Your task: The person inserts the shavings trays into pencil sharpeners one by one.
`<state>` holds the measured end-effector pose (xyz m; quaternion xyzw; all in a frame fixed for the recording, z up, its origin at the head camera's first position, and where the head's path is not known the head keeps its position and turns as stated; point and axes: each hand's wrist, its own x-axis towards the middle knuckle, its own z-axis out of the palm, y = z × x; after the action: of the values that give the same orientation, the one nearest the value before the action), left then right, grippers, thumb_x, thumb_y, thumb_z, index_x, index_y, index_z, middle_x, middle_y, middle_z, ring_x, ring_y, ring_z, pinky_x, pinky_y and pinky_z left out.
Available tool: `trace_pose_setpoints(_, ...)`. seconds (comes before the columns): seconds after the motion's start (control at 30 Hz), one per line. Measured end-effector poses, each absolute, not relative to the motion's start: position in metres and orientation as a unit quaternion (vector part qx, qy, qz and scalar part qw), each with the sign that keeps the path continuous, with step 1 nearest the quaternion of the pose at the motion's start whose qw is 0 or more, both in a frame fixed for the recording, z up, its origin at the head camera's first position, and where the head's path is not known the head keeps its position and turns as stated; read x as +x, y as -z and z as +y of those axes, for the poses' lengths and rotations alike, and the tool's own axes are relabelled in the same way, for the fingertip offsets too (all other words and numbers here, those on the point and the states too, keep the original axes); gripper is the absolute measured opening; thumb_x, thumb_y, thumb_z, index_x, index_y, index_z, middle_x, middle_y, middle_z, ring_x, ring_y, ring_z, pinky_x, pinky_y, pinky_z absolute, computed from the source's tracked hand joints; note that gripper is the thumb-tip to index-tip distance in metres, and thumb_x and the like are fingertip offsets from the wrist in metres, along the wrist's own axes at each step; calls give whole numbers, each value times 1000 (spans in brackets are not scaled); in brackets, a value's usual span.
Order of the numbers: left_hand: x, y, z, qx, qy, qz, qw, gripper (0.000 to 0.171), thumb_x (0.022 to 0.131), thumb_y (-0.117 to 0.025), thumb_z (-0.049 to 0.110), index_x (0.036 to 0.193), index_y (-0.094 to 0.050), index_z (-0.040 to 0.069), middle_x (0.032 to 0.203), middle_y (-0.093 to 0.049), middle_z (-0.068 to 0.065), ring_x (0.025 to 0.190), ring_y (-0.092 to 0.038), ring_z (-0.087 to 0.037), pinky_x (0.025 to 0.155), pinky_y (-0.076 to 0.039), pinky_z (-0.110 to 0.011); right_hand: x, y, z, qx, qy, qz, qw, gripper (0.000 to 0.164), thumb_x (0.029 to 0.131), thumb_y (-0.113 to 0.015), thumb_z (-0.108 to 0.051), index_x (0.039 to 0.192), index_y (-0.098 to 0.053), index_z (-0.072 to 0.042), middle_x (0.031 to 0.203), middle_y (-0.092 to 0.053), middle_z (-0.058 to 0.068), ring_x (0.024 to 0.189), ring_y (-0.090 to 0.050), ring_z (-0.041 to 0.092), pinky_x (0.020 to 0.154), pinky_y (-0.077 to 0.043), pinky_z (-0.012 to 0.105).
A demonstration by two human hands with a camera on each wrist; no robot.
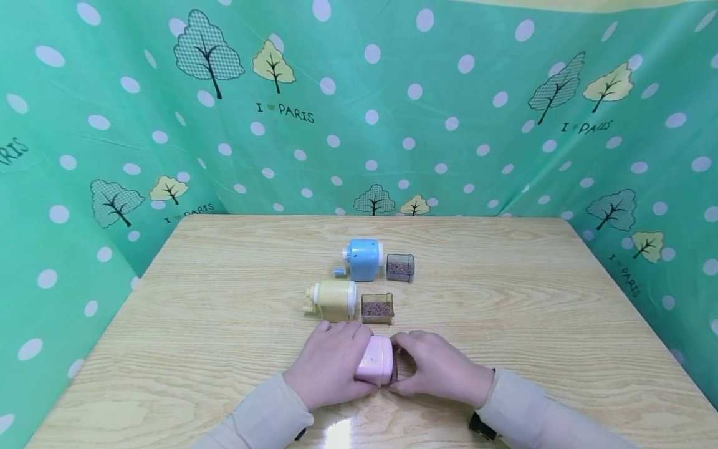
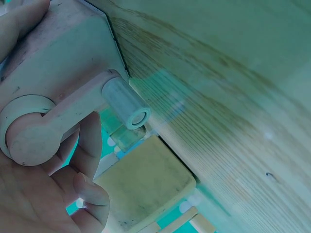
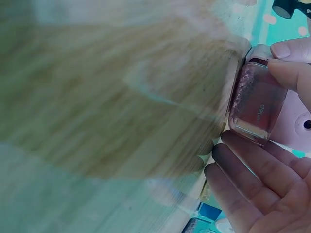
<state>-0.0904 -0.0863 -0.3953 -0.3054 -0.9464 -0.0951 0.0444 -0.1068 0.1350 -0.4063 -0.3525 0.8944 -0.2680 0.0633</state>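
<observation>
My left hand [image 1: 333, 363] grips a pink crank pencil sharpener [image 1: 376, 358] near the front of the table. In the left wrist view its crank [image 2: 77, 103] points past the palm. At the sharpener's right side, my right hand [image 1: 437, 371] pinches the clear shavings drawer [image 3: 256, 99] between thumb and fingers. Shavings line one side of this drawer, which sits against the pink body in the right wrist view. Just beyond the left hand stands a yellow crank sharpener [image 1: 333, 300], with its shavings-filled drawer [image 1: 378, 308] out beside it.
Farther back on the wooden table [image 1: 224, 299] stands a blue crank sharpener [image 1: 364, 259]. A smoky drawer [image 1: 401, 267] holding shavings lies to its right. A green dotted curtain [image 1: 370, 143] surrounds the table's back and sides.
</observation>
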Motion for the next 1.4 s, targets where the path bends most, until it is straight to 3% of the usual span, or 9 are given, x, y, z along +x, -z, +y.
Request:
trace_pose_setpoints(0.87, -91, 396, -86, -310, 84, -945, 60, 57, 64, -79, 59, 97, -59, 16, 84, -54, 7, 72, -48, -10, 65, -35, -30, -108, 409, 126, -367, 281, 886, 46, 51, 69, -85, -37, 106, -67, -8, 92, -71, -5, 82, -63, 6, 77, -57, 30)
trace_pose_setpoints(1.4, -91, 396, -87, -314, 85, -943, 70, 56, 66, -78, 58, 96, -59, 15, 84, -54, 7, 72, -48, -10, 64, -35, -30, -107, 409, 126, -368, 279, 886, 43, 50, 69, -86, -36, 106, -67, -8, 92, -72, -3, 82, -64, 6, 76, -57, 29)
